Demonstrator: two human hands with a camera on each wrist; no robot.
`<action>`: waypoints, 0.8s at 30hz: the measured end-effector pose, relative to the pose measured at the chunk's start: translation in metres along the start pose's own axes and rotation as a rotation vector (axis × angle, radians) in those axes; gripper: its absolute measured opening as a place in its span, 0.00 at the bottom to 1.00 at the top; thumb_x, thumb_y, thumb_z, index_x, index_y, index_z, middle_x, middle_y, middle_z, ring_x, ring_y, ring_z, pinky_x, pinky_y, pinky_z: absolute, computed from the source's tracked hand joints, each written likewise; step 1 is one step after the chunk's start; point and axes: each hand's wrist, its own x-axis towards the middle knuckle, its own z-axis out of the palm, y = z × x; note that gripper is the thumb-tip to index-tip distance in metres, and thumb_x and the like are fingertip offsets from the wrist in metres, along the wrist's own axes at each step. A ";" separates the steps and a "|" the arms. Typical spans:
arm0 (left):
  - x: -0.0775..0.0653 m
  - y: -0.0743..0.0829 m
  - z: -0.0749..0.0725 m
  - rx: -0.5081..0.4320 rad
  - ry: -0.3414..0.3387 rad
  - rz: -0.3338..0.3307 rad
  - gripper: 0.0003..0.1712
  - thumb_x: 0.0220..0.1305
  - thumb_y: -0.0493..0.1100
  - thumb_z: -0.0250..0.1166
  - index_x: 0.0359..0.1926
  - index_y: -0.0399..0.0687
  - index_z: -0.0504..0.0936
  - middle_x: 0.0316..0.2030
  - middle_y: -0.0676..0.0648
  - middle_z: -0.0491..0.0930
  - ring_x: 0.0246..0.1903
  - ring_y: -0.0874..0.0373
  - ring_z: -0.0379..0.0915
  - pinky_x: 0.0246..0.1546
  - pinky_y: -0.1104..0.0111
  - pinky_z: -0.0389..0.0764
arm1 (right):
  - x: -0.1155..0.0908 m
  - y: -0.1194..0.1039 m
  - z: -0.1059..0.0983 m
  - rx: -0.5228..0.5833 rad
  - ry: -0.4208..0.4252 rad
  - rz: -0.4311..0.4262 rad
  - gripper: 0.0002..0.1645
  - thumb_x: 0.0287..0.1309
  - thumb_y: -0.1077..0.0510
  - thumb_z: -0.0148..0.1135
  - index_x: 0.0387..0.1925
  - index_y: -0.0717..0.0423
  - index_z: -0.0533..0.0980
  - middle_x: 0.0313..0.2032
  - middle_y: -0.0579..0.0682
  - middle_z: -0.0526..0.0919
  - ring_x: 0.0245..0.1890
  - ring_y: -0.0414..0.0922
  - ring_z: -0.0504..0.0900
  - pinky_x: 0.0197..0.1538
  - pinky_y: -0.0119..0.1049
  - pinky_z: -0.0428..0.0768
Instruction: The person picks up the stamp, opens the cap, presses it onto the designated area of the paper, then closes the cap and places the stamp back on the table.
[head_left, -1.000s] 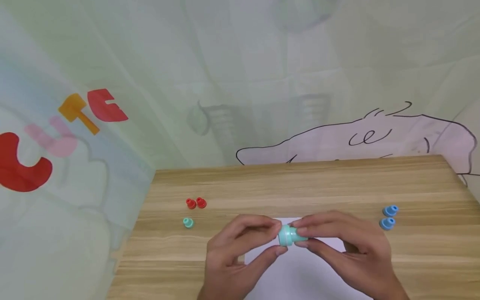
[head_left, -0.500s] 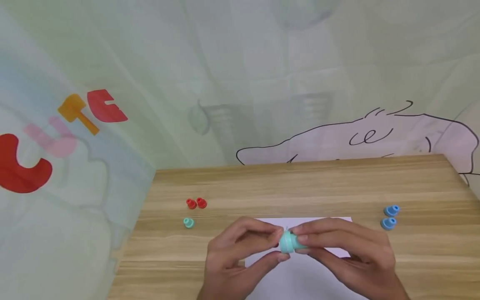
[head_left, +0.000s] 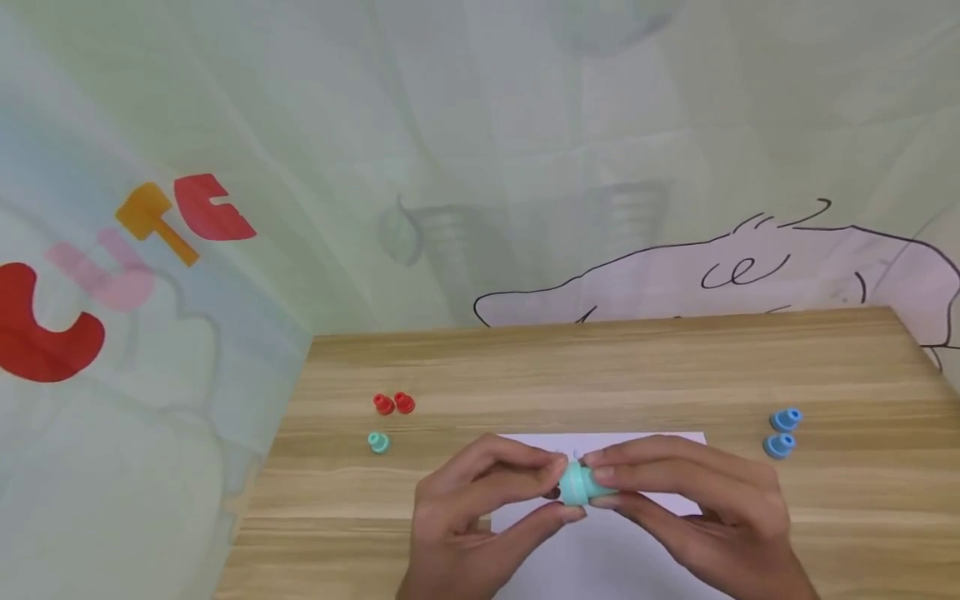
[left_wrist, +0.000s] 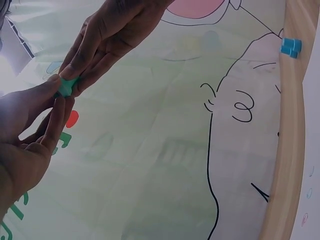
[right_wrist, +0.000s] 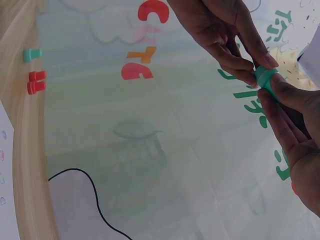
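Note:
A small teal toy stamp (head_left: 576,485) is held between my two hands above a white sheet of paper (head_left: 600,554). My left hand (head_left: 483,512) pinches its wider end with thumb and fingers. My right hand (head_left: 708,504) grips the narrower end from the other side. In the left wrist view, only a bit of the teal stamp (left_wrist: 66,87) shows between the fingertips. The right wrist view shows the stamp's (right_wrist: 265,78) wide end more plainly. Small coloured marks (right_wrist: 2,155) run along the paper's edge there. Fingers hide much of the stamp.
On the wooden table (head_left: 600,375), two red stamps (head_left: 393,404) stand at the left, with another teal stamp (head_left: 378,442) just in front. Two blue stamps (head_left: 782,432) are at the right. A printed cloth (head_left: 450,167) hangs behind and to the left.
Over the last second both hands have lowered slightly with the teal stamp, uncovering more of the paper's far edge. Since half a second ago they have barely moved. The other stamps stay in place.

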 end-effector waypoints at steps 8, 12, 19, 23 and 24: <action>0.002 -0.001 -0.002 0.049 -0.036 -0.035 0.20 0.54 0.26 0.80 0.48 0.28 0.85 0.40 0.34 0.86 0.35 0.50 0.88 0.40 0.69 0.92 | -0.001 -0.002 -0.003 -0.105 -0.034 0.062 0.12 0.61 0.69 0.75 0.39 0.79 0.84 0.46 0.65 0.90 0.51 0.50 0.91 0.54 0.31 0.90; 0.001 0.002 -0.004 0.082 -0.045 -0.067 0.20 0.56 0.28 0.80 0.49 0.30 0.85 0.41 0.36 0.87 0.37 0.52 0.87 0.42 0.68 0.92 | 0.001 -0.003 -0.002 -0.139 -0.044 0.076 0.13 0.61 0.68 0.76 0.41 0.78 0.84 0.46 0.64 0.90 0.51 0.50 0.91 0.55 0.31 0.89; 0.000 0.005 -0.002 0.112 -0.052 -0.100 0.21 0.56 0.29 0.80 0.50 0.32 0.85 0.42 0.38 0.87 0.39 0.53 0.87 0.44 0.68 0.92 | 0.006 -0.005 0.001 -0.126 -0.039 0.074 0.19 0.62 0.67 0.75 0.46 0.82 0.81 0.49 0.63 0.90 0.53 0.48 0.90 0.59 0.31 0.88; 0.001 0.003 -0.001 0.142 -0.086 -0.095 0.21 0.57 0.30 0.80 0.52 0.35 0.85 0.44 0.41 0.88 0.42 0.55 0.87 0.46 0.68 0.91 | 0.007 -0.007 0.004 -0.061 -0.028 0.094 0.23 0.63 0.67 0.74 0.50 0.84 0.78 0.53 0.64 0.89 0.57 0.47 0.88 0.62 0.31 0.86; 0.000 0.003 0.000 0.150 -0.099 -0.095 0.22 0.57 0.30 0.80 0.52 0.36 0.85 0.44 0.42 0.88 0.43 0.55 0.87 0.47 0.69 0.91 | 0.008 -0.008 0.004 -0.048 -0.027 0.104 0.24 0.63 0.68 0.74 0.52 0.84 0.77 0.54 0.63 0.88 0.58 0.46 0.88 0.63 0.32 0.85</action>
